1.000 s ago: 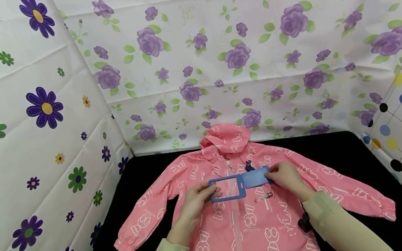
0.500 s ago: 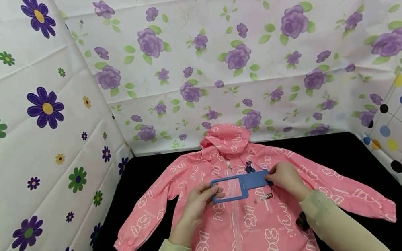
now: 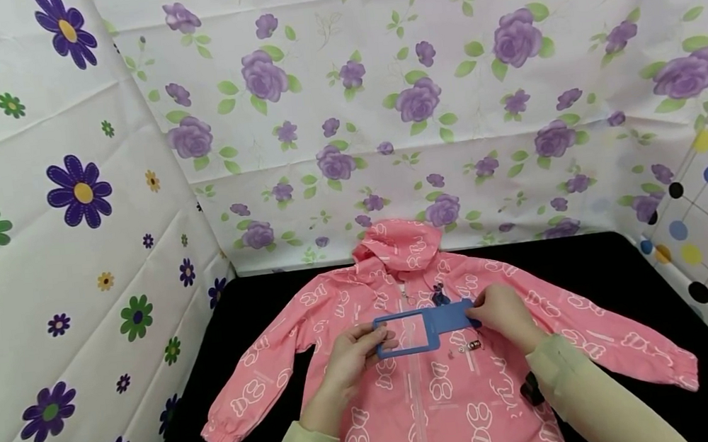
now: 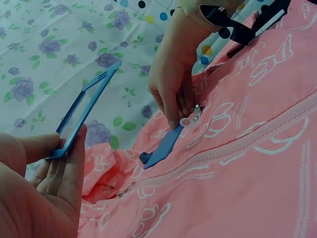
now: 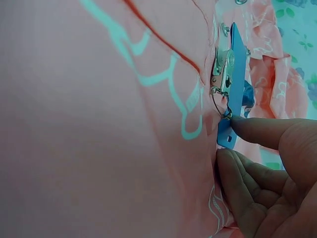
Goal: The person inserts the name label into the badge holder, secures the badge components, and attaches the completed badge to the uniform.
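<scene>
My left hand [image 3: 355, 352] pinches one end of a blue rectangular badge holder frame [image 3: 408, 350] with a see-through window. With thumb and fingers, my right hand [image 3: 509, 314] pinches the end of a flat blue badge holder plate [image 3: 451, 317]. Frame and plate overlap in the head view, but the left wrist view has a wide gap between them. Beside the plate, a metal clip [image 5: 225, 72] lies against the pink hooded jacket [image 3: 444, 426] in the right wrist view. A small dark blue ornament [image 3: 440, 294] shows just beyond the plate.
The jacket is spread out, sleeves to both sides, on a black table surface [image 3: 589, 266]. A floral cloth wall [image 3: 343, 108] stands behind, with patterned walls at left and right. A zipper [image 3: 419, 407] runs down the jacket's middle.
My left hand has shifted slightly right with the frame, which overlaps more of the plate in the head view. The plate has tilted a little and looks darker; my right hand keeps its pinch.
</scene>
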Tool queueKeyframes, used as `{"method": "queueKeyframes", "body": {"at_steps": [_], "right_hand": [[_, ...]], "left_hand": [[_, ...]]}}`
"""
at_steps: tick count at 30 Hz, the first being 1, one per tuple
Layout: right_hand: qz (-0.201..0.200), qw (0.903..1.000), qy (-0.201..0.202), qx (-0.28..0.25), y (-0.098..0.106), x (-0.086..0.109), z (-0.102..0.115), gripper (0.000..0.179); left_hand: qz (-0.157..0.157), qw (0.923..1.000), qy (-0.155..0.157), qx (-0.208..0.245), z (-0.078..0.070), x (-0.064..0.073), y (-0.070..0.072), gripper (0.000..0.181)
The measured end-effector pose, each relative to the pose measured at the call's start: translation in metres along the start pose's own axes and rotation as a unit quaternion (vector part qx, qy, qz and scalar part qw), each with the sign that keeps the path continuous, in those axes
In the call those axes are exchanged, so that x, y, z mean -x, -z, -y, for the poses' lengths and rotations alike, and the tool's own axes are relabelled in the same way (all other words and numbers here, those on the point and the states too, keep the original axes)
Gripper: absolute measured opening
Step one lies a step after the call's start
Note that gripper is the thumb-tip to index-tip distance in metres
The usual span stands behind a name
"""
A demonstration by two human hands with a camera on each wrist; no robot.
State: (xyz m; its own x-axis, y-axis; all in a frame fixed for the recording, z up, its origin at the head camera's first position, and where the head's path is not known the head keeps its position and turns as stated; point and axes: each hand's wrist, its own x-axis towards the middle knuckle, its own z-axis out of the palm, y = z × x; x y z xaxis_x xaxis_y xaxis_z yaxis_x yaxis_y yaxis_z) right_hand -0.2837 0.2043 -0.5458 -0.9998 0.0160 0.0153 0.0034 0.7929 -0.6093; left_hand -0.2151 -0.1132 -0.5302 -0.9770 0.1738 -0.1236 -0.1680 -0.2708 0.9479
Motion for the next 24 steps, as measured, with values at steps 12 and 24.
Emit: {"method": "queueKeyframes", "body": {"at_steps": [12,24], "right_hand": [[0.004,1.0000,0.000,-0.003,-0.002,-0.003,-0.005,0.021],[0.023,0.9992,0.020,-0.025,0.012,-0.001,-0.010,0.027]], "left_hand": [[0.007,0.9999,0.003,-0.009,-0.003,0.002,-0.002,0.045],[0.007,0.9999,0.006,-0.006,0.000,0.001,-0.001,0.042]]}}
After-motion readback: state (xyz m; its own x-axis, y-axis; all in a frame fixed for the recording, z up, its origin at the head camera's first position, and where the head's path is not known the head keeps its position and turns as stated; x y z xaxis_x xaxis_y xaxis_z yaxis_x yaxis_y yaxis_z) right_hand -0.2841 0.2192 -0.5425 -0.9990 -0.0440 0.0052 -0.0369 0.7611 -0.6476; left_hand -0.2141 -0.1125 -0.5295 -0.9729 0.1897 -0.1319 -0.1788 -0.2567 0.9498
